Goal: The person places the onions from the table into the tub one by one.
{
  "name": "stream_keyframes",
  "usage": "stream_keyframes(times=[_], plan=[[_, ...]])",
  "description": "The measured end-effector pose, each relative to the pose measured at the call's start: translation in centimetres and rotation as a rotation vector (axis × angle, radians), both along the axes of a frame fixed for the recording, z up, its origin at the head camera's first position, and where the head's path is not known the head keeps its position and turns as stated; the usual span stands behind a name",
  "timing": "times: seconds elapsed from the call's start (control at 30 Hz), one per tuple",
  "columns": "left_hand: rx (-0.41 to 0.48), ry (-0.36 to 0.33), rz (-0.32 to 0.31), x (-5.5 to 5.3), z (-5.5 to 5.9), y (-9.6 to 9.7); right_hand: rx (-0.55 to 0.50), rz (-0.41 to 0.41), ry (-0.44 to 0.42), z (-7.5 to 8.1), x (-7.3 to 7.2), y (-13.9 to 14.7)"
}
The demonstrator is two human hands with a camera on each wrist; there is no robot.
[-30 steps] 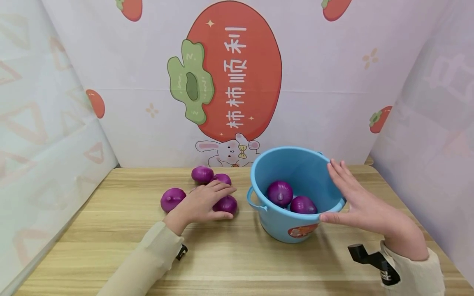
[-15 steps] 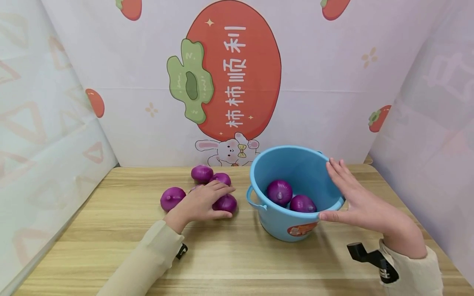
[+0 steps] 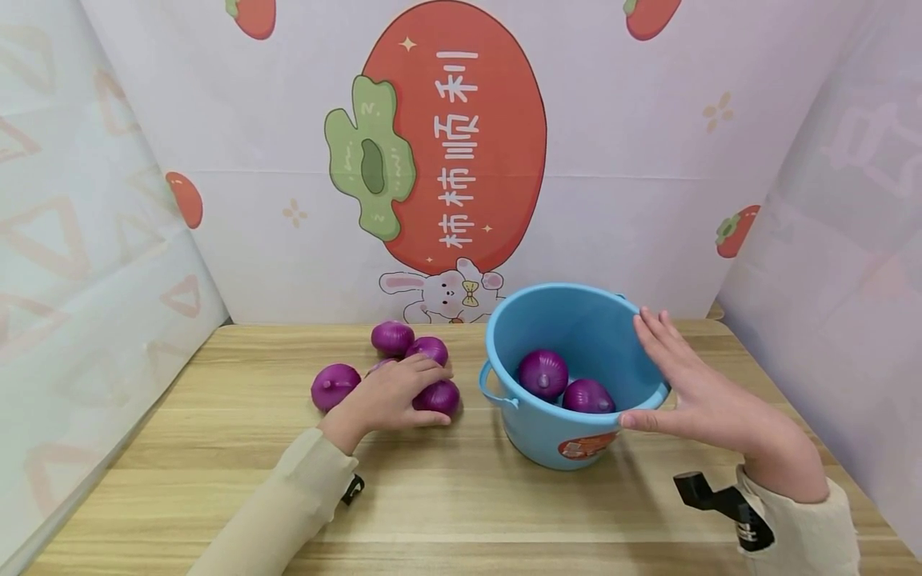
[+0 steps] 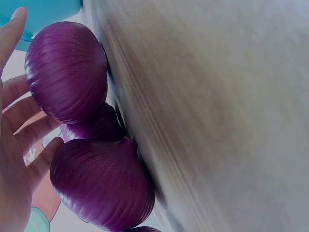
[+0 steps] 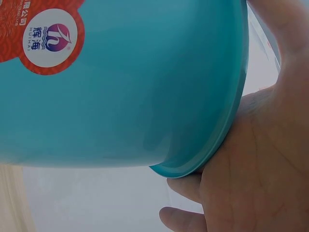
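Note:
My left hand point(image 3: 389, 396) reaches over a red onion point(image 3: 441, 398) on the table, its fingers behind the onion and its thumb in front. In the left wrist view the thumb stands apart from that onion point(image 4: 67, 72), and the fingers spread behind it; whether they touch it I cannot tell. A light-blue bucket point(image 3: 555, 440) stands to the right, tilted slightly, with two red onions point(image 3: 543, 374) inside. Against its right rim rests my right hand point(image 3: 709, 404), fingers extended and thumb apart at the front. The right wrist view shows the palm beside the rim point(image 5: 236, 108).
Other red onions lie around my left hand: one at the left point(image 3: 335, 387), one at the back point(image 3: 392, 339), another beside it point(image 3: 430, 350), and one mostly hidden behind the hand. The bucket's handle point(image 3: 492, 394) faces left. A printed cloth point(image 3: 605, 224) hangs behind the wooden table point(image 3: 432, 504).
The fingertips of my left hand have drawn in slightly toward the onion. My right hand and the bucket stay in place.

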State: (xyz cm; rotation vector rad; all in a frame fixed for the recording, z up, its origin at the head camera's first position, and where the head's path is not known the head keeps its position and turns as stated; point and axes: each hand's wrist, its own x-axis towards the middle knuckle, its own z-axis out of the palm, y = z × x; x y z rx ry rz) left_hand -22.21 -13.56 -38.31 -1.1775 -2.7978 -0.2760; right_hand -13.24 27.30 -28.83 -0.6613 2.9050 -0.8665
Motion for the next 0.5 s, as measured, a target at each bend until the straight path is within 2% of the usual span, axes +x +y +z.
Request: stream_keyframes(times=[0.17,0.5], plan=[[-0.006,0.027,-0.006,-0.06,-0.05,-0.11,0.001,0.000,0.004,-0.03,-0.01,-0.02],[-0.019,0.006,0.002,-0.25,-0.14,-0.31,0.004,-0.001,0.012,-0.12,-0.02,-0.03]])
